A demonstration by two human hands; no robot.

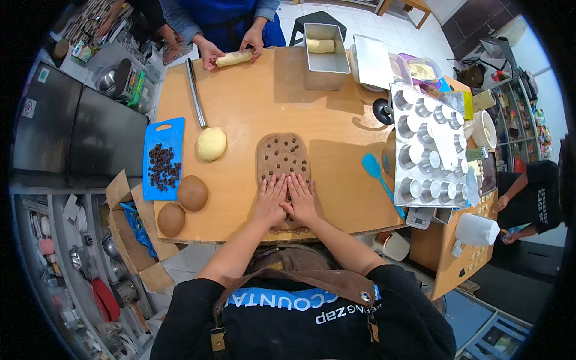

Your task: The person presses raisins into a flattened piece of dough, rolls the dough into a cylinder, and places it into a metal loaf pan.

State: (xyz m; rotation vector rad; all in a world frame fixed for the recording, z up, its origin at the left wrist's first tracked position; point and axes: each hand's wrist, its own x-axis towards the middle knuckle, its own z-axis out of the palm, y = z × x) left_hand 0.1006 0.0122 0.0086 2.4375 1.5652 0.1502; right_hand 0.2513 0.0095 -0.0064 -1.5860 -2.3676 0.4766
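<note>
A flat oblong of brown dough [281,157], dotted with dark chocolate chips, lies lengthwise before me on the wooden table. My left hand [272,200] rests flat on its nearer part, fingers stretched out and pointing away from me. Close beside it, my right hand [301,199] lies flat on the same dough, the thumbs meeting in the middle. The palms hide some of the sheet; its near end shows between my wrists. To the left, a blue cutting board [171,132] carries a heap of chocolate chips [163,168].
Two brown dough balls [192,192] and a pale one [212,144] sit left, below a metal rolling pin [195,95]. Across the table a co-worker handles a pale dough roll [234,57]. A loaf tin [327,66], muffin tins [429,156] and a blue spatula [379,175] stand right.
</note>
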